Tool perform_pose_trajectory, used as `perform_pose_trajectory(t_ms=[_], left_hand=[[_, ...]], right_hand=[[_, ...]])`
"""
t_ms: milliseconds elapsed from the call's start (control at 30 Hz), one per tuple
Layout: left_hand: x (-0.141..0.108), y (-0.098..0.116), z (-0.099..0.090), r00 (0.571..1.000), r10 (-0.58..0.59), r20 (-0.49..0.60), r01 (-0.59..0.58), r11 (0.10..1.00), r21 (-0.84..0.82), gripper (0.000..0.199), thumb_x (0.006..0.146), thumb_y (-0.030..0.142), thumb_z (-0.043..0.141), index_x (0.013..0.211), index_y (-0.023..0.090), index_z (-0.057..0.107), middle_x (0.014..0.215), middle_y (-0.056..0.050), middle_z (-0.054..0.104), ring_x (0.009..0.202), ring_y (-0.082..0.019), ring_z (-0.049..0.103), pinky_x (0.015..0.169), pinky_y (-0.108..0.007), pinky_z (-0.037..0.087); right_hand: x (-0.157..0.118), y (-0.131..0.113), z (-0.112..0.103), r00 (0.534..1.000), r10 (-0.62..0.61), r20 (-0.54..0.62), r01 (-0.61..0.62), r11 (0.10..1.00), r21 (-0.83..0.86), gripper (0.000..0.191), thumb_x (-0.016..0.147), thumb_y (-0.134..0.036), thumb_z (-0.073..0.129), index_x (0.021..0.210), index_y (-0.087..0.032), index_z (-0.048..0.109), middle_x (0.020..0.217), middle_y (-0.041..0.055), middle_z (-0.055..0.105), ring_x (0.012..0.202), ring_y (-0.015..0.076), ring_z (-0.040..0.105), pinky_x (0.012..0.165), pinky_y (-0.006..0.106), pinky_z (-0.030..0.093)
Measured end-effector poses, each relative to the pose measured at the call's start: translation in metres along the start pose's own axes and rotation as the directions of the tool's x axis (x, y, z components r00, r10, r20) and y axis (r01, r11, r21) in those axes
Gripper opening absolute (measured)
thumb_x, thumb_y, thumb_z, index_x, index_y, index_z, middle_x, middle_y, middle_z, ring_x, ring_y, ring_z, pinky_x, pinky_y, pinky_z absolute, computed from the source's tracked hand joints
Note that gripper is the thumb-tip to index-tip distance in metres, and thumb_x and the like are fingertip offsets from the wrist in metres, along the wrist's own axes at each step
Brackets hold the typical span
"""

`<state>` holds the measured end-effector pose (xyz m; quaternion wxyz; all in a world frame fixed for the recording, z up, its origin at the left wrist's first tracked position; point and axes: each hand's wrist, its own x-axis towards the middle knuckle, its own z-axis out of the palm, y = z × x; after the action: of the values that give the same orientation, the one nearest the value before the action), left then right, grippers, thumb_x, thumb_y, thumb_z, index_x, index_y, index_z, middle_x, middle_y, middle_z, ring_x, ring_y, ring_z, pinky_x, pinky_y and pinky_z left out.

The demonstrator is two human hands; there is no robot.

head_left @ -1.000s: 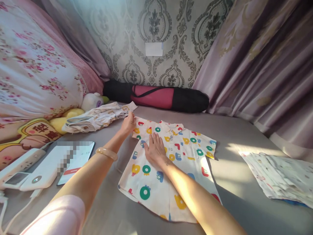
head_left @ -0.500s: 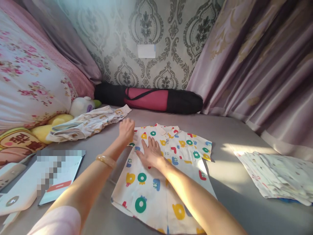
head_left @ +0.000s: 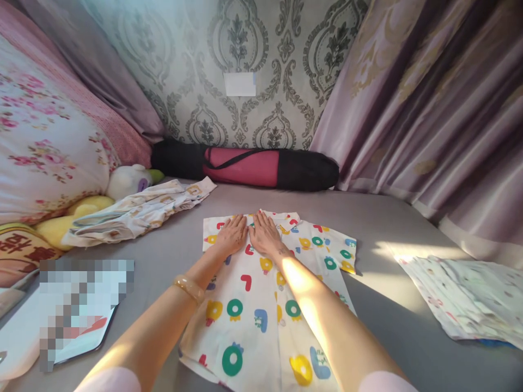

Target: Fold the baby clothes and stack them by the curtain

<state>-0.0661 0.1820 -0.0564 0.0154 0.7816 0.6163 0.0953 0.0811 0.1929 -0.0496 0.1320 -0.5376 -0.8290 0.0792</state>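
Observation:
A white short-sleeved child's shirt [head_left: 253,326], printed with green, yellow, red and blue figures, lies spread out with its collar away from me. My left hand [head_left: 232,235] rests flat on its left shoulder, fingers stretched out. Close beside it, my right hand [head_left: 265,234] lies flat just left of the collar [head_left: 291,220], fingers extended too. Neither hand grips anything. The right forearm covers part of the shirt's front, and a bangle [head_left: 188,288] circles my left wrist.
Folded patterned clothes [head_left: 139,215] lie at the left near plush toys [head_left: 126,181] and a floral pillow [head_left: 53,136]. A stack of folded clothes [head_left: 474,296] is at the right. A black-and-red long bag [head_left: 245,167] lies along the wall. A partly blurred flat item [head_left: 93,332] sits front left.
My left hand has come down from the left sleeve onto the shoulder, its fingers now flat. My right hand has slid up toward the collar. The left sleeve now lies spread outward.

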Motion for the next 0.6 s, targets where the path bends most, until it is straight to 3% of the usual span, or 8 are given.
perform_pose_trajectory(t_ms=[233, 367, 500, 600], left_hand=[[-0.002, 0.0, 0.006, 0.999, -0.026, 0.024, 0.025, 0.997, 0.076, 0.055, 0.1, 0.03, 0.022, 0.147, 0.006, 0.037, 0.155, -0.016, 0.035, 0.145, -0.027, 0.03, 0.118, -0.047, 0.023], [-0.002, 0.0, -0.002, 1.0, -0.007, 0.022, 0.005, 0.996, 0.094, 0.051, 0.098, 0.028, 0.027, 0.144, 0.008, 0.041, 0.153, -0.018, 0.039, 0.143, -0.029, 0.034, 0.115, -0.048, 0.026], [0.004, 0.008, -0.022, 0.999, 0.029, 0.037, -0.031, 0.998, 0.055, 0.038, 0.094, 0.024, 0.037, 0.126, 0.015, 0.056, 0.134, -0.015, 0.057, 0.128, -0.028, 0.05, 0.105, -0.043, 0.038], [0.01, 0.017, -0.029, 0.994, 0.098, -0.037, -0.098, 0.995, 0.009, 0.03, 0.093, 0.019, 0.038, 0.112, 0.018, 0.061, 0.123, -0.013, 0.062, 0.118, -0.026, 0.055, 0.101, -0.04, 0.04]], right_hand=[[-0.002, -0.003, 0.002, 0.999, 0.04, -0.001, -0.04, 0.999, 0.013, 0.062, 0.1, -0.036, 0.026, 0.151, -0.002, 0.029, 0.16, 0.0137, 0.023, 0.148, 0.0229, 0.015, 0.12, 0.038, 0.006], [-0.001, -0.005, -0.002, 0.999, 0.042, -0.013, -0.041, 0.999, 0.031, 0.06, 0.099, -0.035, 0.031, 0.15, -0.003, 0.032, 0.158, 0.0148, 0.027, 0.147, 0.025, 0.018, 0.119, 0.04, 0.01], [0.018, 0.007, -0.024, 0.998, 0.048, 0.039, -0.05, 0.997, 0.06, 0.045, 0.098, -0.028, 0.036, 0.138, -0.016, 0.053, 0.146, 0.0103, 0.05, 0.135, 0.0232, 0.041, 0.112, 0.036, 0.027], [0.037, 0.024, -0.041, 0.996, 0.084, 0.035, -0.086, 0.994, 0.068, 0.043, 0.099, -0.019, 0.031, 0.134, -0.022, 0.057, 0.137, 0.0069, 0.058, 0.126, 0.0215, 0.049, 0.105, 0.035, 0.035]])
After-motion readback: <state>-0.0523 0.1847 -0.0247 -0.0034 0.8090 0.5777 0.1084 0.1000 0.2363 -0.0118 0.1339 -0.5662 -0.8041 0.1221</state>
